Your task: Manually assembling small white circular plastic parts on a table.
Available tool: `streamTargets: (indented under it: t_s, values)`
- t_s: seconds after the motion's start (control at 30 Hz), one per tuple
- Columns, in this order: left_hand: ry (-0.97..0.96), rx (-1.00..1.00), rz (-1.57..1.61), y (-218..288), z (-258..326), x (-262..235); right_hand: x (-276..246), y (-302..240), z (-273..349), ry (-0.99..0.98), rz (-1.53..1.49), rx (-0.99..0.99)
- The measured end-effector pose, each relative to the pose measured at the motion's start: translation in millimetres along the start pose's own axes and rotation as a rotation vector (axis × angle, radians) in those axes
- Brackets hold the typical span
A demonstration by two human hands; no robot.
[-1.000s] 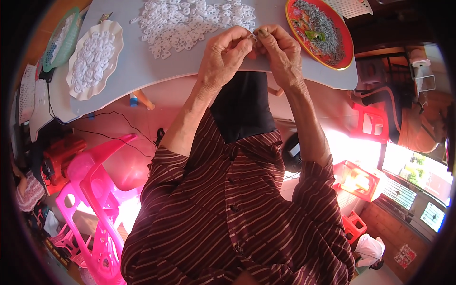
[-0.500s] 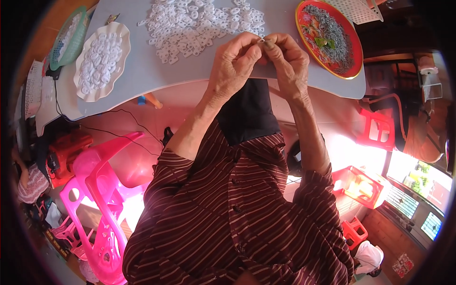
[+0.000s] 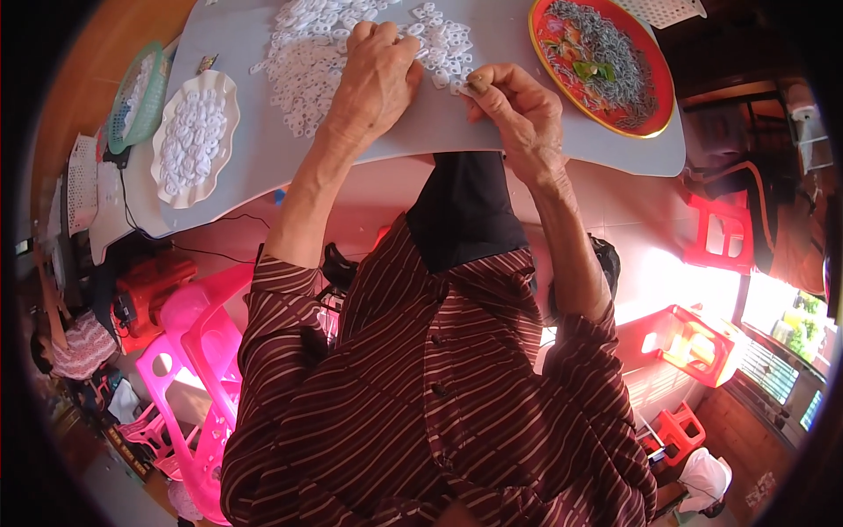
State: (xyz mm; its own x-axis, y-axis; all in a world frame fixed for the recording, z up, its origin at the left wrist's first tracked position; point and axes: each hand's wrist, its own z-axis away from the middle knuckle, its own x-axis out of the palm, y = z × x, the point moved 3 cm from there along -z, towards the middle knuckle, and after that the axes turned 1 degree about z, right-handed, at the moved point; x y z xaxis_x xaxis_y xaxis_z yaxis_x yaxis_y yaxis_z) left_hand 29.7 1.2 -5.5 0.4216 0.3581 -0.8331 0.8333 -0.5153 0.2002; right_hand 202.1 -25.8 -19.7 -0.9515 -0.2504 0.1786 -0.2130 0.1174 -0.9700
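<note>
Left side: bright pink plastic chair [image 3: 195, 318] on the floor [image 3: 615, 204]; red box-like thing [image 3: 162, 283] just beyond it. Far left, a person [image 3: 85, 347] in a patterned top. Right side: red stool [image 3: 704, 237] with slotted openings; below, a sunlit red plastic seat [image 3: 698, 347]; lower, a smaller stool [image 3: 683, 429]. Greenery [image 3: 803, 325] outside, right edge.

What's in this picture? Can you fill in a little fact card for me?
Left hand: at the white pile, fingertips hidden
Right hand: pinching a small white piece
Table: grey
Scalloped dish: holding white pieces
Red plate: gold-rimmed, holding small grey pieces
Green basket: on the left
</note>
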Motion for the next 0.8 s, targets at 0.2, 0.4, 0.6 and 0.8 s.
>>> streamTargets:
  t_s: [0.2,0.4,0.6,0.8]
  values:
    - [0.057,0.018,0.120,3.8,1.2,-2.4,-1.5,1.0,0.5,-0.022,0.064,-0.053]
    - [-0.090,-0.349,0.681,27.7,3.4,-19.4,0.6,-0.7,0.5,0.022,-0.080,-0.057]
    - [-0.129,-0.305,0.653,36.8,10.2,-10.2,0.3,0.4,0.3,0.051,-0.048,-0.035]
    - [0.156,-0.385,0.971,38.7,18.1,-4.0,1.6,2.4,0.2,0.016,-0.014,-0.060]
